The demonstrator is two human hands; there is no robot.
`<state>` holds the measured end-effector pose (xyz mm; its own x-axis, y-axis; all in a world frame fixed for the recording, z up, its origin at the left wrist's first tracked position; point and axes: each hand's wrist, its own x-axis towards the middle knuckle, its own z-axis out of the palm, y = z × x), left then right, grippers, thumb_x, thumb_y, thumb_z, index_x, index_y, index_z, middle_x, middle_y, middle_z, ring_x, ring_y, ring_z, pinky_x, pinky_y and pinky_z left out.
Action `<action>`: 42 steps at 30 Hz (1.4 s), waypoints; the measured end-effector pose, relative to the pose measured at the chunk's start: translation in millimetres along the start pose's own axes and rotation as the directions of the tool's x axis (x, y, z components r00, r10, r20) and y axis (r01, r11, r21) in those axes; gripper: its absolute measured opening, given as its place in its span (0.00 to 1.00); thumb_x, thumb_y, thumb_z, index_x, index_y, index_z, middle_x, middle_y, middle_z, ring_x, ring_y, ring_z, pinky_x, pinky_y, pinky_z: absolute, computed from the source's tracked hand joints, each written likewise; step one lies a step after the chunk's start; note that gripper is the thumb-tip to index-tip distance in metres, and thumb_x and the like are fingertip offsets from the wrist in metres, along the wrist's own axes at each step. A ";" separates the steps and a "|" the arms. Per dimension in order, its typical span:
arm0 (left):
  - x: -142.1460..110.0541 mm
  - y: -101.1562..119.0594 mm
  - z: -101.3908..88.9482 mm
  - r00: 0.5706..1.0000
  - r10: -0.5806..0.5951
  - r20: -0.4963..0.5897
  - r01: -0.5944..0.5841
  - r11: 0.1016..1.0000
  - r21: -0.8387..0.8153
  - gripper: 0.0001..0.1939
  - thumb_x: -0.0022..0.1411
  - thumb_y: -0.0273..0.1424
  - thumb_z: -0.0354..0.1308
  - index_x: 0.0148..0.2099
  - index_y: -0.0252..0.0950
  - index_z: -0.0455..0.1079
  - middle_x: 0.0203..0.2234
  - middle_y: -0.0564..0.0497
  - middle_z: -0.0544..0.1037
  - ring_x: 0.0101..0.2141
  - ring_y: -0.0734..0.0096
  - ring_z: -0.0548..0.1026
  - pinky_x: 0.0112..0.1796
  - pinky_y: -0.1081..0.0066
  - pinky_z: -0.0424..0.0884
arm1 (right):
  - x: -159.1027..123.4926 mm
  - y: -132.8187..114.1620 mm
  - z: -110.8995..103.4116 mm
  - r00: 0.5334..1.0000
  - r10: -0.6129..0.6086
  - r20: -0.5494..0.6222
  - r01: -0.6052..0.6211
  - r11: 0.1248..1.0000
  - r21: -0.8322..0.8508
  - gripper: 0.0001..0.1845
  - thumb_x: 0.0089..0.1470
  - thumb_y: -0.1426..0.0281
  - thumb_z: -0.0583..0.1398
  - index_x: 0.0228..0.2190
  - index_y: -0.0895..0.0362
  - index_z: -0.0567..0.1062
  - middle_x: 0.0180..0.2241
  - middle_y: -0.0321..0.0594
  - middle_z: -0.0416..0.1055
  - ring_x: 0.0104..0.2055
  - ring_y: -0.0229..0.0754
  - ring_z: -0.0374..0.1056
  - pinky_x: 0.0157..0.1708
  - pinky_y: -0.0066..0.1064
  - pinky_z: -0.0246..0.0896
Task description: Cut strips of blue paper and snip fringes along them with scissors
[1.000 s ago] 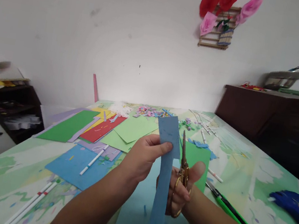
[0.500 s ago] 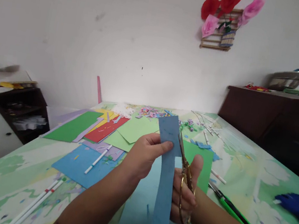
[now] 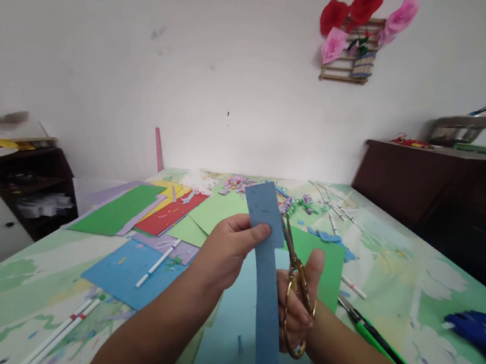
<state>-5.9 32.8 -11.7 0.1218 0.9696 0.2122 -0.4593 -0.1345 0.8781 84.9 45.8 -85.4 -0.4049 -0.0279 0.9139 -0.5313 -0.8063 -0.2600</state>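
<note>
My left hand pinches a long strip of blue paper near its top, thumb on the front face. The strip hangs down past the bottom of the view. In my right hand is a pair of gold-handled scissors, pointing up, with the fingers in and around the handles. Its blades lie against the strip's right edge, near my left thumb; whether they cut into it I cannot tell. Beneath the hands lie light blue paper and a green sheet.
Coloured sheets, among them a red one and a blue one, lie to the left. White sticks rest at front left. A green-and-black cutter and a dark blue object lie right. Paper scraps are heaped behind.
The strip has tilted, its top now leaning further left and its lower end swung right. Both hands and the scissors have shifted slightly left in view.
</note>
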 end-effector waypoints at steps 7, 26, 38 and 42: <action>1.9 -3.4 0.6 1.000 0.009 0.021 -0.008 1.000 -0.021 0.05 0.46 0.29 0.62 0.28 0.33 0.74 0.21 0.52 0.77 0.25 0.77 0.71 0.31 0.76 0.65 | 0.4 6.3 -1.1 0.997 -0.028 0.078 0.020 0.995 0.102 0.42 0.39 0.36 0.39 0.16 0.64 0.64 0.11 0.35 0.59 0.11 0.27 0.57 0.08 0.17 0.55; -3.8 -6.8 6.1 1.000 -0.011 -0.025 0.011 1.000 0.004 0.06 0.44 0.29 0.63 0.28 0.32 0.74 0.20 0.53 0.75 0.25 0.76 0.71 0.30 0.76 0.65 | -15.6 -0.4 -11.2 1.000 -0.024 -0.005 0.023 0.986 -0.165 0.42 0.39 0.35 0.37 0.14 0.60 0.64 0.06 0.31 0.54 0.07 0.29 0.53 0.07 0.20 0.53; 1.3 3.8 -0.1 0.955 0.203 -0.217 -0.186 0.978 0.100 0.08 0.46 0.26 0.59 0.32 0.32 0.65 0.20 0.56 0.72 0.22 0.79 0.70 0.25 0.77 0.66 | 20.1 -65.7 67.7 0.537 -0.638 -0.552 -0.784 -0.136 -0.606 0.12 0.51 0.60 0.56 0.28 0.57 0.68 0.21 0.35 0.65 0.24 0.36 0.62 0.26 0.29 0.58; -3.6 -4.4 5.1 0.982 0.135 -0.133 -0.115 0.982 0.148 0.08 0.48 0.28 0.57 0.33 0.33 0.63 0.22 0.55 0.72 0.22 0.76 0.70 0.25 0.74 0.69 | 28.1 -52.5 53.3 0.492 -0.811 -0.316 -0.779 -0.248 -0.576 0.07 0.47 0.66 0.58 0.28 0.56 0.65 0.27 0.36 0.67 0.31 0.39 0.65 0.32 0.31 0.59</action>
<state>0.2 28.9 -14.1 -0.0593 0.9611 0.2698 -0.3353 -0.2738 0.9015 141.1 55.9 -29.4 -0.0029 0.8270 0.5622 0.0190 0.5621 -0.8268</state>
